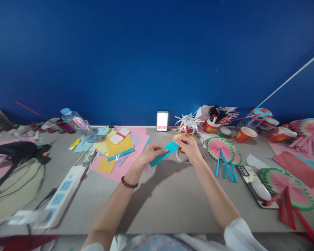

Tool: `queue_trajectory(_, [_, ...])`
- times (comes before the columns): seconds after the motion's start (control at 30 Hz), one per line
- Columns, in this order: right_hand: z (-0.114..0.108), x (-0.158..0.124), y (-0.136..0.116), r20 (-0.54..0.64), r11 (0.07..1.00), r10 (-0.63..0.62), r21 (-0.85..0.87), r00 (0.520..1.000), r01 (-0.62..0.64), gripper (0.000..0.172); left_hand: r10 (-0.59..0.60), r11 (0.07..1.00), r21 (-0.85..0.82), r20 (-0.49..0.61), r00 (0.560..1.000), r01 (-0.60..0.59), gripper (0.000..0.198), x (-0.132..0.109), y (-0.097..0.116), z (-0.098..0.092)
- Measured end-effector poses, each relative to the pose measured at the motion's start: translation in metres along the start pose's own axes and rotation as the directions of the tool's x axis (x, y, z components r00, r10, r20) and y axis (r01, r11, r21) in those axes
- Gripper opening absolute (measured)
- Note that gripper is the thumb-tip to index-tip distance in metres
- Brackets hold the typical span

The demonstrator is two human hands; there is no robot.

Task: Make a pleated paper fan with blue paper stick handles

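Observation:
Between my two hands a blue paper strip [162,157] is held slantwise above the table, its lower end to the left. My left hand [151,153] pinches the strip near its lower part, thumb on top. At the upper right end, my right hand [187,144] has its fingers closed on the same strip. Just behind my right hand lies a yellow and pink pleated paper piece [182,136], partly hidden. A tape roll [181,159] sits beneath that hand. To the right is a pink and green paper fan [217,148] with blue paper sticks.
Coloured paper sheets [111,164] and a plastic bottle [78,123] are at the left, with a power strip [61,197] nearer me. Paper cups [245,135] stand along the back right. A phone [253,188] bearing a white mouse [261,190] lies beside another fan [290,188].

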State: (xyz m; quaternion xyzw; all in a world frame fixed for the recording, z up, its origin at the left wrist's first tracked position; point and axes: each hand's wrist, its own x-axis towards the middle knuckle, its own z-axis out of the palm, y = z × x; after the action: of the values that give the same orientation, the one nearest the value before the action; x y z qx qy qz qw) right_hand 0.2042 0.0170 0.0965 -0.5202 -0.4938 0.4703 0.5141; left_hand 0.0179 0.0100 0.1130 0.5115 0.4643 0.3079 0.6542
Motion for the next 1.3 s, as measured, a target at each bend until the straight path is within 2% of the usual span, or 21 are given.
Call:
queue_trajectory(0.57, [0.000, -0.001, 0.000, -0.007, 1.000, -0.009, -0.025, 1.000, 0.009, 0.033, 0.032, 0.997, 0.065, 0.005, 0.999, -0.032, 0.032, 0.004, -0.006, -0.002])
queue_trajectory(0.97, [-0.002, 0.005, 0.013, 0.019, 0.983, -0.114, -0.143, 0.993, 0.116, 0.036, 0.048, 0.997, 0.063, -0.129, 0.991, -0.040, 0.031, 0.013, -0.016, 0.002])
queue_trajectory(1.07, [-0.003, 0.005, 0.010, 0.079, 0.987, -0.099, -0.122, 0.992, 0.109, 0.032, 0.073, 0.995, 0.082, -0.150, 0.986, -0.061, 0.030, 0.015, -0.019, 0.003])
queue_trajectory(1.2, [-0.007, 0.004, 0.002, 0.227, 0.995, -0.069, -0.054, 0.972, 0.083, 0.035, 0.079, 0.993, 0.095, -0.136, 0.988, -0.066, 0.031, 0.014, -0.020, 0.003])
queue_trajectory(1.3, [-0.007, 0.004, 0.002, 0.304, 0.994, -0.036, -0.087, 0.952, 0.065, 0.035, 0.105, 0.990, 0.106, -0.101, 0.989, -0.094, 0.033, 0.013, -0.020, 0.003])
